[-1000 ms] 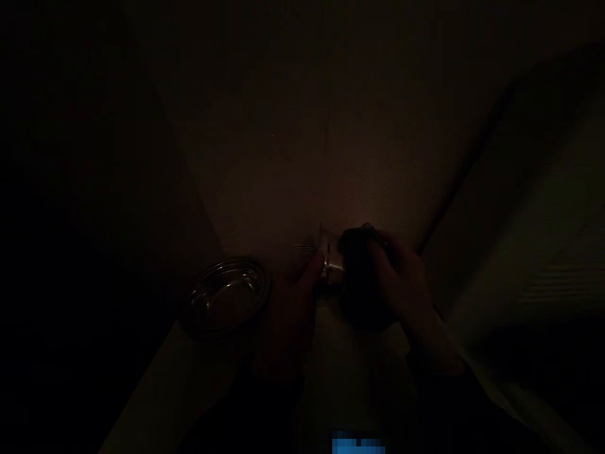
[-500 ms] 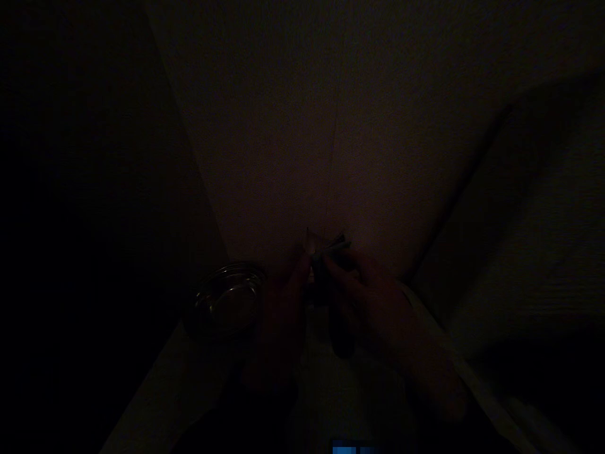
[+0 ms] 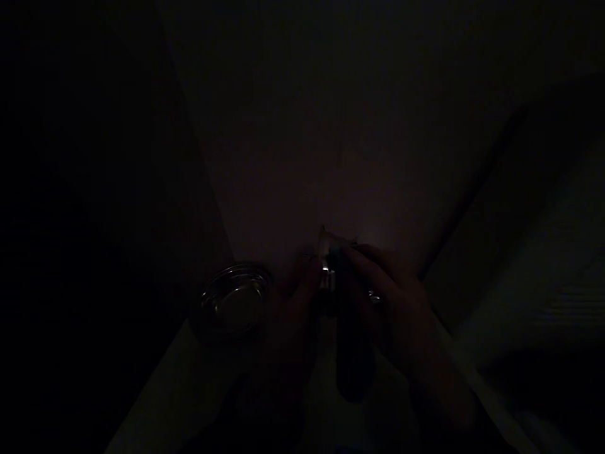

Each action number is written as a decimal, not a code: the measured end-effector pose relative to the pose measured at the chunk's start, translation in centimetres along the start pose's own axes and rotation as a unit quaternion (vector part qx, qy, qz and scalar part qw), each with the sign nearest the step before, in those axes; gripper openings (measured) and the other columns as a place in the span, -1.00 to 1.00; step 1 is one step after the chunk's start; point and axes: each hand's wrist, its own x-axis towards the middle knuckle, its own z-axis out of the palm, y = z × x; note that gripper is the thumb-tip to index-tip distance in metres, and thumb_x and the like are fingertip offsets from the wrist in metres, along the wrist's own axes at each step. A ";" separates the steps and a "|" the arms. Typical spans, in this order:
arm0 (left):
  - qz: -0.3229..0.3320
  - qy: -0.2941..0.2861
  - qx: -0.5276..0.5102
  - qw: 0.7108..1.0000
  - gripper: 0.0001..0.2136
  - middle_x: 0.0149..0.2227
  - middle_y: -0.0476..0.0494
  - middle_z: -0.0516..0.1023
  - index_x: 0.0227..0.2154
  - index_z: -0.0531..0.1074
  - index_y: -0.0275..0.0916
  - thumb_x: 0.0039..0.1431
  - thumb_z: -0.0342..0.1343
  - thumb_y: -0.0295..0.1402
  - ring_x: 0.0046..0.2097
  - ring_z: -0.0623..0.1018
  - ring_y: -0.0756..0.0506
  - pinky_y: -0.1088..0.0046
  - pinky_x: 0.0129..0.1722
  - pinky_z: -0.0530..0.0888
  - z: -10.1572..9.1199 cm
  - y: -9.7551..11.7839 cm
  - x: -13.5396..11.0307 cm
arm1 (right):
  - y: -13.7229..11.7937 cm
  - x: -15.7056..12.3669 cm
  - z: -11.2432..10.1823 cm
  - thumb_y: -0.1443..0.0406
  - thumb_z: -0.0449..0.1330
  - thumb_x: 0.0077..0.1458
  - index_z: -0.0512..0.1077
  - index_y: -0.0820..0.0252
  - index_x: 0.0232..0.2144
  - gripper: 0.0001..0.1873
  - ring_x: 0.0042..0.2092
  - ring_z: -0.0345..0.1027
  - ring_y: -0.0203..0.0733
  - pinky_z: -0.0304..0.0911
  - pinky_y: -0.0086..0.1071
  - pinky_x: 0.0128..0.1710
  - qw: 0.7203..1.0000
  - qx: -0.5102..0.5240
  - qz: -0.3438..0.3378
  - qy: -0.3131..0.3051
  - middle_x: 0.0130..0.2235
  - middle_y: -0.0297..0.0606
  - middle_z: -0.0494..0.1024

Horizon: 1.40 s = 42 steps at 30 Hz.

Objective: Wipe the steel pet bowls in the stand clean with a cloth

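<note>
The view is very dark. My left hand [image 3: 295, 299] and my right hand [image 3: 394, 293] are close together at the centre, fingers bent and closed around something small. Between the fingertips a thin pale piece [image 3: 326, 243] with a pointed upper corner stands up. Just under it shows a small shiny part [image 3: 327, 274]; its kind cannot be told. A long dark rounded shape [image 3: 355, 372] hangs below my right hand, and whether it joins the thing held is unclear. Another small glint [image 3: 374, 296] shows beside my right fingers.
A shiny round dish [image 3: 236, 302] stands just left of my left hand on a pale surface [image 3: 155, 384]. A plain wall or panel [image 3: 293, 176] rises behind the hands. At the right is a large pale form [image 3: 534, 284] with a dark edge.
The picture has become darker. Both hands have shifted slightly right in view. More of the dark hanging shape shows, and shiny glints have appeared between and beside the fingers.
</note>
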 end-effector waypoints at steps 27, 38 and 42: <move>-0.035 0.028 0.020 0.999 -0.85 -0.42 -0.07 0.61 -0.44 0.58 -0.23 -0.06 0.29 -0.27 -0.42 0.57 -0.02 0.56 -0.45 0.46 0.0 0.6 0.0 | -0.4 -0.4 0.2 0.37 0.08 0.18 0.39 0.34 0.02 -0.64 -0.10 0.32 0.08 0.38 -0.02 -0.22 0.996 -0.041 -0.061 -0.042 -0.07 0.07 0.45; -0.027 0.042 0.022 0.998 -0.88 -0.42 -0.06 0.61 -0.48 0.57 -0.16 0.01 0.22 -0.25 -0.32 0.60 -0.09 0.47 -0.32 0.50 0.0 0.4 0.5 | -0.5 -0.8 0.4 0.36 0.07 0.18 0.40 0.15 0.03 -0.64 -0.04 0.30 0.06 0.34 -0.01 -0.16 0.993 -0.054 -0.071 -0.079 -0.03 -0.03 0.46; -0.037 0.027 0.035 0.998 -0.88 -0.46 -0.07 0.60 -0.50 0.56 -0.21 -0.03 0.26 -0.27 -0.34 0.59 -0.09 0.45 -0.31 0.49 -0.2 0.4 0.4 | -0.7 -0.4 0.3 0.35 0.06 0.20 0.39 0.25 0.03 -0.64 -0.07 0.30 0.10 0.34 0.07 -0.19 0.995 -0.062 -0.061 -0.056 -0.04 0.05 0.44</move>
